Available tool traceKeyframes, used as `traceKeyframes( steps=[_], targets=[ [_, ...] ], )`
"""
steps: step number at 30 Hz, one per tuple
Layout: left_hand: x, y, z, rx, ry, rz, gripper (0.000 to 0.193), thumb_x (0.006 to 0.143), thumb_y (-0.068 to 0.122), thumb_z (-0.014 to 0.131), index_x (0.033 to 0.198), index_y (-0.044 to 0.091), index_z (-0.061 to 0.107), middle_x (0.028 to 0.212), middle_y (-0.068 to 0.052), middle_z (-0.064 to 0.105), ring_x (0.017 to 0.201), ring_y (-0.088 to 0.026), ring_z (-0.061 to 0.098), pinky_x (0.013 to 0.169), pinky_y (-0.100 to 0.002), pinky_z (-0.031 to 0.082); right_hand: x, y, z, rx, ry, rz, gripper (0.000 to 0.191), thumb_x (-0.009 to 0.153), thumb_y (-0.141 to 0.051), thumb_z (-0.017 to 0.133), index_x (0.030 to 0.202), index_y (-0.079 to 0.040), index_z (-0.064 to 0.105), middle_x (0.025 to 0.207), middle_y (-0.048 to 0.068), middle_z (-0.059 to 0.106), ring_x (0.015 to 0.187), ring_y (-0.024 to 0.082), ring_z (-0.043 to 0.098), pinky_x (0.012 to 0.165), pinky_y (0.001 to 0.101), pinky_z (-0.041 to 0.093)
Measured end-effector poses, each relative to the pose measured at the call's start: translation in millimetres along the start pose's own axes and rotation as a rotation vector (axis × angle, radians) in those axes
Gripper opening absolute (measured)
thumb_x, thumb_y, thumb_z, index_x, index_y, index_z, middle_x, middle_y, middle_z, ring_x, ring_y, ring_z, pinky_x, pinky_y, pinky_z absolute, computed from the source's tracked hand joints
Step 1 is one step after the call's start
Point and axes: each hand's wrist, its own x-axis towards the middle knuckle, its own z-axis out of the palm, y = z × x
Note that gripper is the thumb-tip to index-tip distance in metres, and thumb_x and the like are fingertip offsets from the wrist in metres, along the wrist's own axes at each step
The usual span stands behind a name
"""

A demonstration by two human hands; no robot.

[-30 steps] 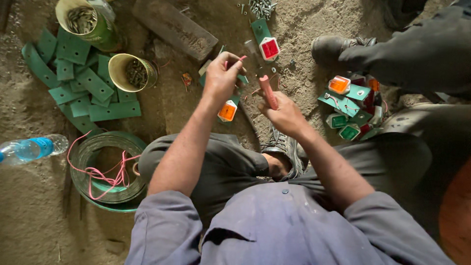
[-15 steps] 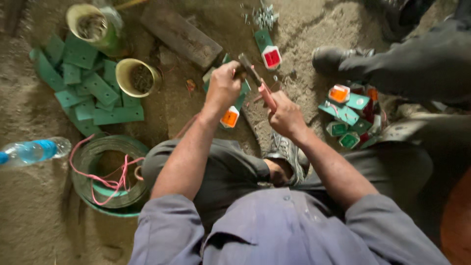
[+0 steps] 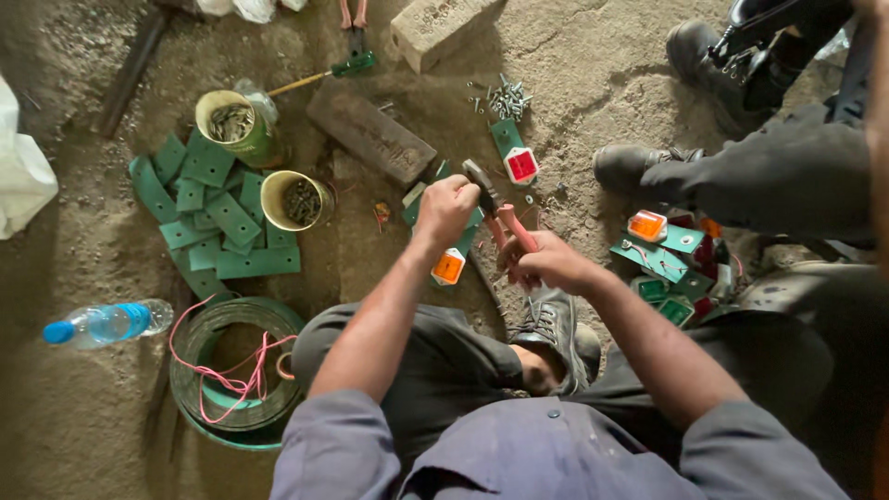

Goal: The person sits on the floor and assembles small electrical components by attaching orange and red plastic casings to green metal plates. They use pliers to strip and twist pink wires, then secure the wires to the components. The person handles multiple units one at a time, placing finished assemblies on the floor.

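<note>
I sit on a dirt floor. My left hand (image 3: 446, 209) is closed around a green metal bracket (image 3: 458, 248) with an orange reflector (image 3: 448, 267) at its lower end. My right hand (image 3: 546, 264) grips pliers with pink handles (image 3: 514, 227); their jaws (image 3: 479, 174) meet the bracket just above my left fist. Both hands are close together over my dark shoe (image 3: 554, 326).
Green plates (image 3: 218, 222) and two tins of screws (image 3: 294, 199) lie to the left. A coil of green strip (image 3: 231, 370) and a water bottle (image 3: 106, 322) sit lower left. Finished reflector pieces (image 3: 671, 259) pile at right beside another person's legs and shoe (image 3: 639, 165). Loose screws (image 3: 507, 97), a red reflector bracket (image 3: 519, 159).
The view has shifted, showing more floor at the top. My hands have stayed together on the bracket, and the pliers have tilted so their jaws point up-left by my left fist.
</note>
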Motion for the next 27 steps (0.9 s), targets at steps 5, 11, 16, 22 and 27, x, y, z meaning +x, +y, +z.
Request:
traceKeyframes(
  steps=[5,11,16,22,27],
  targets=[
    [-4,-19,30,-0.106,0.014,-0.126,0.027,0.088,0.024,0.059,0.080,0.000,0.069,0.069,-0.021,0.063,0.065,-0.030,0.063,0.064,-0.041,0.052,-3,6,-7,0.673,-0.276,0.037,0.031,0.079,0.000,0.059,0.109,0.006,0.066,0.105,0.023,0.074,0.080,0.027,0.074,0.050,0.0280,0.052],
    [32,-69,34,-0.165,-0.184,0.306,0.009,0.089,0.010,0.073,0.097,0.007,0.070,0.085,-0.007,0.072,0.079,-0.018,0.066,0.068,-0.033,0.051,4,38,6,0.849,-0.101,0.000,0.028,0.084,-0.001,0.058,0.112,0.004,0.063,0.105,0.020,0.072,0.087,0.029,0.076,0.058,0.0308,0.058],
    [37,-78,25,-0.338,-0.199,-0.325,0.067,0.077,-0.007,0.071,0.137,0.001,0.041,0.108,0.008,0.056,0.073,-0.012,0.067,0.052,-0.031,0.056,-8,72,20,0.591,0.278,0.154,0.034,0.081,0.000,0.057,0.113,0.004,0.065,0.103,0.016,0.074,0.085,0.025,0.075,0.065,0.0331,0.061],
    [27,-51,24,-0.390,-0.155,-0.375,0.037,0.095,-0.002,0.062,0.131,-0.004,0.058,0.087,-0.008,0.069,0.067,-0.016,0.071,0.055,-0.033,0.063,-6,54,25,0.415,0.402,0.089,0.032,0.085,-0.002,0.061,0.116,0.004,0.068,0.101,0.013,0.075,0.082,0.022,0.075,0.066,0.0313,0.058],
    [4,-16,17,-0.418,-0.253,-0.389,0.022,0.098,0.013,0.068,0.116,0.003,0.075,0.078,-0.001,0.068,0.063,-0.008,0.062,0.051,-0.031,0.057,2,16,25,0.302,0.483,-0.064,0.030,0.090,-0.010,0.068,0.117,0.000,0.072,0.096,0.006,0.074,0.078,0.011,0.072,0.062,0.0228,0.053]
  ],
)
